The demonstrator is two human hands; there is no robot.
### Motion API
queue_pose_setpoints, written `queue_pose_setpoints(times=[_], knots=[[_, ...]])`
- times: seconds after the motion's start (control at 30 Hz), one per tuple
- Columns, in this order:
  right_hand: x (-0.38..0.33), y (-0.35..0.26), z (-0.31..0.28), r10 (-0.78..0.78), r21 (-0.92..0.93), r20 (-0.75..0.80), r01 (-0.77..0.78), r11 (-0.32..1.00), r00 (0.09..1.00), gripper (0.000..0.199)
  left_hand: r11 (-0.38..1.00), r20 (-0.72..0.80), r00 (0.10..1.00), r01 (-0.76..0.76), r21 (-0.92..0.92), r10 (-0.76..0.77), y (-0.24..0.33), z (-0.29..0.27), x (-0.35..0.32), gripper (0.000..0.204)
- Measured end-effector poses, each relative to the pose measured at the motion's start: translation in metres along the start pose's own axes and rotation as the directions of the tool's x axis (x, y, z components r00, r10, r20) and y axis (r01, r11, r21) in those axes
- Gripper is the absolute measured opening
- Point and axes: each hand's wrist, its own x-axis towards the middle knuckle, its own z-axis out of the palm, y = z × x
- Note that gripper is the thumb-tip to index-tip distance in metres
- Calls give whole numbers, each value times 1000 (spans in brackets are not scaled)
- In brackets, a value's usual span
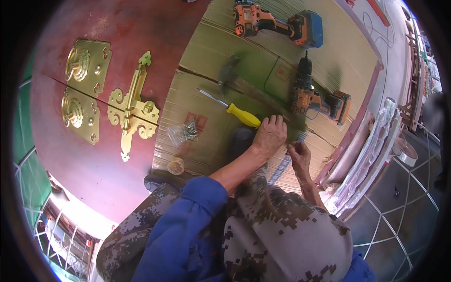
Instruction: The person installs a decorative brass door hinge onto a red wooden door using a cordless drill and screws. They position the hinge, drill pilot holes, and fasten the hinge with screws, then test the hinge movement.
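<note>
My left hand [270, 136] is closed, back upward, its curled fingers beside the end of a yellow-handled screwdriver [243, 115]. What lies under those fingers is hidden. Just to the right, my right hand [300, 158] has thumb and fingers pinched together; anything between them is too small to make out. Beyond both hands a hammer [229, 75] lies on flattened cardboard [202, 101]. A clear bag of screws [184, 133] and a small round container [176, 166] rest left of my left forearm.
Two orange cordless drills [253, 19] [314, 98] lie farther off on the cardboard. At left, a dark red panel [127, 23] carries a brass latch [134, 107] and two brass ring-handle plates [94, 63] [84, 115]. Plastic-wrapped strips [371, 155] and a tape roll [406, 151] are at right.
</note>
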Motion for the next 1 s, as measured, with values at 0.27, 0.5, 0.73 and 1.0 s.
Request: queue_pose_setpoints(times=[0.27,0.5,0.73,1.0], knots=[[3,-8,29,-501,-511,235,545,665,833,10,507,213,939,327,-797,-271,-45,-80,6,9],[4,-86,10,-438,-478,239,498,724,867,22,-123,324,862,300,-946,-389,-98,-105,-9,18],[6,-201,64,-669,-360,324,741,567,669,22,96,261,890,317,-943,-374,-107,-127,-21,24],[14,-203,74,-148,192,342,85,978,928,24,-17,196,874,210,-978,-444,-107,-126,-21,22]])
